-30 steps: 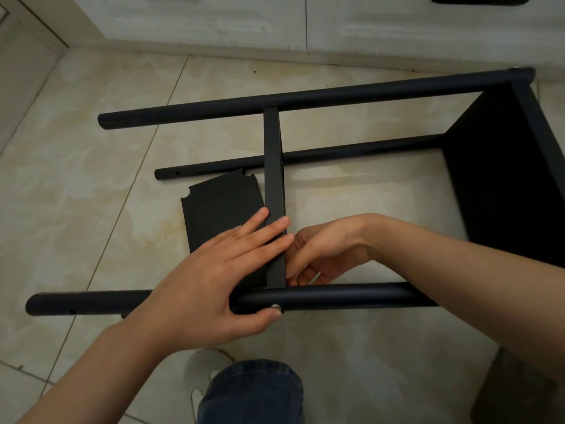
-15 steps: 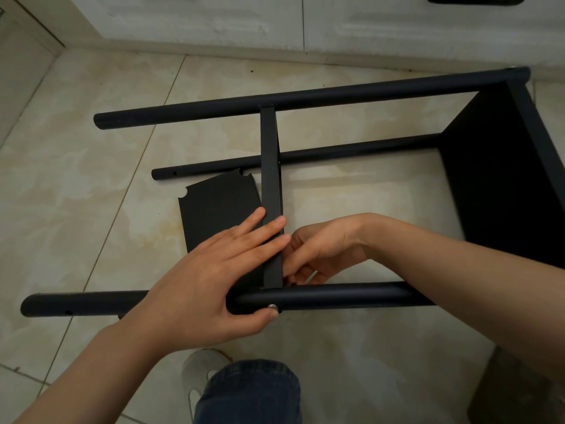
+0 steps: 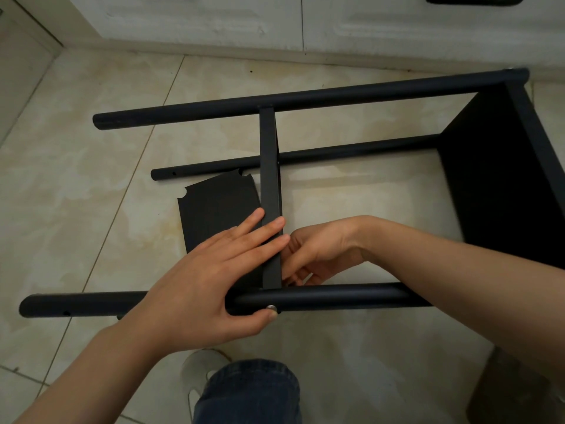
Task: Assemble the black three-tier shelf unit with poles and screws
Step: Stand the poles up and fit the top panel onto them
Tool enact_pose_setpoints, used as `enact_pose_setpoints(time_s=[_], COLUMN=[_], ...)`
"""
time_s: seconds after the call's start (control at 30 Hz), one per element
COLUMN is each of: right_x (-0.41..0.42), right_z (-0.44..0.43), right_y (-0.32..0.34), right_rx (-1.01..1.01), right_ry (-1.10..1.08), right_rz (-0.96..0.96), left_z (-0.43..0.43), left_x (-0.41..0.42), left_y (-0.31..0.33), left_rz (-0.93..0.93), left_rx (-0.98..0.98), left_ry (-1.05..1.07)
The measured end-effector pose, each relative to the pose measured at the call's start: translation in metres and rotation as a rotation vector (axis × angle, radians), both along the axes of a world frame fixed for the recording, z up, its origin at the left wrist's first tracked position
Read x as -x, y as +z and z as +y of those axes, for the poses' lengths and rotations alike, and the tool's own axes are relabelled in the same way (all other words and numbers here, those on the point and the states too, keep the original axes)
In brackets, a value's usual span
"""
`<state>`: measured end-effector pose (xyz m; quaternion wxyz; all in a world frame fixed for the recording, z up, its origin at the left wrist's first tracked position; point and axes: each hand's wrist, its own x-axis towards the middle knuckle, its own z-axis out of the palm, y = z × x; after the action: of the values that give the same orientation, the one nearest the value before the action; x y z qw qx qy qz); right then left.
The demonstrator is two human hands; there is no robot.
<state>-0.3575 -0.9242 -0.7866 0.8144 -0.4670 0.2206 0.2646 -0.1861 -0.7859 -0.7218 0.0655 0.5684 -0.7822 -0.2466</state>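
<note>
A white cabinet with dark handles borders the beige tiled floor. Well away from the cabinet are a denim knee and a pale shoe.

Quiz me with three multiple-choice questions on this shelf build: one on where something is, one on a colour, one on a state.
1. The silver screw head sits: A) in the near black pole, at the left hand; B) on a table; C) in a drawer.
2. The floor tiles are: A) blue; B) beige; C) black.
3. The black shelf frame is: A) upright; B) hanging; C) lying on its side.
Answers: A, it shines at the thumb tip; B, pale marbled beige shows; C, its poles run level with the floor.
</note>
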Motion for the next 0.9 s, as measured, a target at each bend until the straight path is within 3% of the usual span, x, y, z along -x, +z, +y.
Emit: enact_pose_setpoints(time_s=[0.9], right_x=[-0.0009], right_z=[0.0034], right_y=[0.0028], right_rx=[-0.036], right_ry=[-0.004], right_rz=[0.015], left_z=[-0.0003], left_x=[-0.0008], left_y=[0.0003], left_rz=[0.017], left_rx=[-0.005], left_ry=[-0.005])
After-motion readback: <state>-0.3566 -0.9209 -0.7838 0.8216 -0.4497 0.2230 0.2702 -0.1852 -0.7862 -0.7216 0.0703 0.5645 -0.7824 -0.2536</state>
